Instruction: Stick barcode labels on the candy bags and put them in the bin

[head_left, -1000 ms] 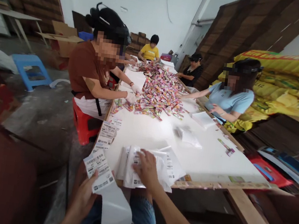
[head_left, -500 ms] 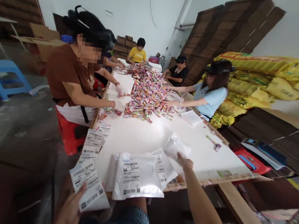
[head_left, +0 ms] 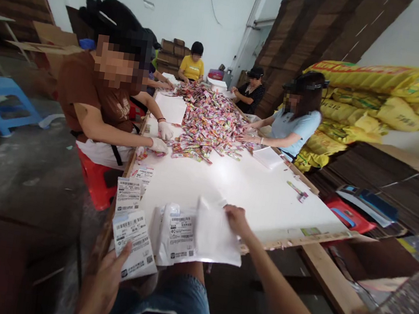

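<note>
My left hand [head_left: 111, 273] grips the end of a strip of printed shipping labels [head_left: 134, 242], thumb on top. More of the strip [head_left: 128, 195] lies along the table's left edge. My right hand [head_left: 237, 221] is closed on the upper right corner of a white plastic mailing bag [head_left: 217, 232]. That bag overlaps the right side of a labelled white bag [head_left: 179, 233] at the near table edge. What lies beneath these bags is mostly hidden.
The white table [head_left: 198, 181] has a raised wooden edge. A heap of small colourful packets [head_left: 210, 121] covers its far half, with several co-workers seated around it. White sheets [head_left: 268, 157] lie at the right; a loose packet [head_left: 297, 192] is nearby.
My right hand has drawn the white bag left and nearer, over the labelled bag. My left hand and its labels have shifted slightly up. The view has tilted a little.
</note>
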{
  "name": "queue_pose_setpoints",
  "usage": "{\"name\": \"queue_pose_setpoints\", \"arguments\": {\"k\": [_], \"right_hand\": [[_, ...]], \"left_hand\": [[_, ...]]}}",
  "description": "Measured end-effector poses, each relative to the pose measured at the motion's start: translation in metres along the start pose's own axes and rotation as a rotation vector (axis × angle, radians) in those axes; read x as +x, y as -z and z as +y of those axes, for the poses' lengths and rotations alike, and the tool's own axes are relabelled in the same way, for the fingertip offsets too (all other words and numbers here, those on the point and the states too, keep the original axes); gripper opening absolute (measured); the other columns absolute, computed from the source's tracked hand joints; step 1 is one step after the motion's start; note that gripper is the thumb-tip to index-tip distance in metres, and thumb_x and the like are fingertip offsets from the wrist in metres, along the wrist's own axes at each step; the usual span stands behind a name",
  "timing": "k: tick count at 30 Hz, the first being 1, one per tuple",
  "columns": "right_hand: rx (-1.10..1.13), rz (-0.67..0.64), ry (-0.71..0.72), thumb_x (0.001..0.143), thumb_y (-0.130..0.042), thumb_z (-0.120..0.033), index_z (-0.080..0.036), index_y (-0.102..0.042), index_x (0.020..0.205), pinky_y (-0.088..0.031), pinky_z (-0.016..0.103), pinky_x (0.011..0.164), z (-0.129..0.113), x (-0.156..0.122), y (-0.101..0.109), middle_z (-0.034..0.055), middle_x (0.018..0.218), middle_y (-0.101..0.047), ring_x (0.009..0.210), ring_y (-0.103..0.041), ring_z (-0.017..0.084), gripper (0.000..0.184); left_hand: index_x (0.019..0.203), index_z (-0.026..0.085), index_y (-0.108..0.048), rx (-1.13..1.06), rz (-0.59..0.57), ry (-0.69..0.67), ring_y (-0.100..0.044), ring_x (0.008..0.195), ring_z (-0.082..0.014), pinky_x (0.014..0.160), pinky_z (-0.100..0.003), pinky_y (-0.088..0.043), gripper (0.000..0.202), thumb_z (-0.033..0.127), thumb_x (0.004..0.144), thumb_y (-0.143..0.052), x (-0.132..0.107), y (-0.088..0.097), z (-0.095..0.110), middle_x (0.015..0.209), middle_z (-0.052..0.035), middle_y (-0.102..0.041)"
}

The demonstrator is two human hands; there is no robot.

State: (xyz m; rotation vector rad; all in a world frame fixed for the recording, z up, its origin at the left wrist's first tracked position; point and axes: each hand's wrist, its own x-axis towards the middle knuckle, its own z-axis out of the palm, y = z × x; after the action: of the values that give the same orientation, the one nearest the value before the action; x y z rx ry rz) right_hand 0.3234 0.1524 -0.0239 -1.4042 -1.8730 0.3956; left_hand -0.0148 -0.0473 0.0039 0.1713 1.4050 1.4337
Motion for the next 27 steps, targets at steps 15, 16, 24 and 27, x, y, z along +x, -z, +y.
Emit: {"name": "queue_pose_setpoints", "arguments": {"k": [15, 16, 24, 27], "right_hand": [[0.398, -0.245, 0.301, 0.085, -0.051, -0.013, -0.026, -0.057, 0.102, -0.046, 0.030, 0.081, -0.190, -0.107, -0.035, 0.0009, 0.094, -0.064, 0.092, -0.057, 0.017, 0.023], [0.379, -0.208, 0.319, 0.085, -0.048, -0.012, -0.025, -0.059, 0.096, -0.045, 0.029, 0.080, -0.192, -0.111, -0.040, 0.0007, 0.091, -0.064, 0.090, -0.057, 0.016, 0.020], [0.417, -0.271, 0.375, 0.086, -0.055, -0.025, -0.025, -0.061, 0.079, -0.044, 0.031, 0.073, -0.211, -0.122, -0.022, 0.0029, 0.082, -0.059, 0.083, -0.053, 0.018, 0.010], [0.665, -0.031, 0.161, 0.089, -0.048, -0.033, -0.023, -0.057, 0.079, -0.044, 0.029, 0.069, -0.189, -0.096, 0.016, 0.0024, 0.077, -0.055, 0.076, -0.053, 0.016, 0.018]], "left_hand": [[0.096, 0.017, -0.072, 0.210, -0.435, -0.130, -0.046, 0.125, -0.0339, 0.110, -0.046, -0.029, 0.047, 0.043, 0.057, -0.078, -0.026, -0.012, -0.002, 0.108, -0.0107, -0.070], [0.099, 0.016, -0.071, 0.098, -0.449, -0.030, -0.046, 0.124, -0.0344, 0.108, -0.047, -0.031, 0.050, 0.047, 0.059, -0.076, -0.028, -0.011, 0.000, 0.110, -0.0114, -0.070], [0.124, 0.004, -0.053, -0.214, -0.160, 0.169, -0.065, 0.099, -0.0303, 0.088, -0.045, -0.052, 0.043, 0.018, 0.083, -0.050, -0.021, -0.031, 0.006, 0.100, -0.0182, -0.071], [0.128, 0.016, -0.052, -0.275, 0.054, -0.031, -0.065, 0.100, -0.0241, 0.087, -0.037, -0.054, 0.044, 0.013, 0.084, -0.047, -0.004, -0.027, 0.008, 0.098, -0.0088, -0.073]]}}
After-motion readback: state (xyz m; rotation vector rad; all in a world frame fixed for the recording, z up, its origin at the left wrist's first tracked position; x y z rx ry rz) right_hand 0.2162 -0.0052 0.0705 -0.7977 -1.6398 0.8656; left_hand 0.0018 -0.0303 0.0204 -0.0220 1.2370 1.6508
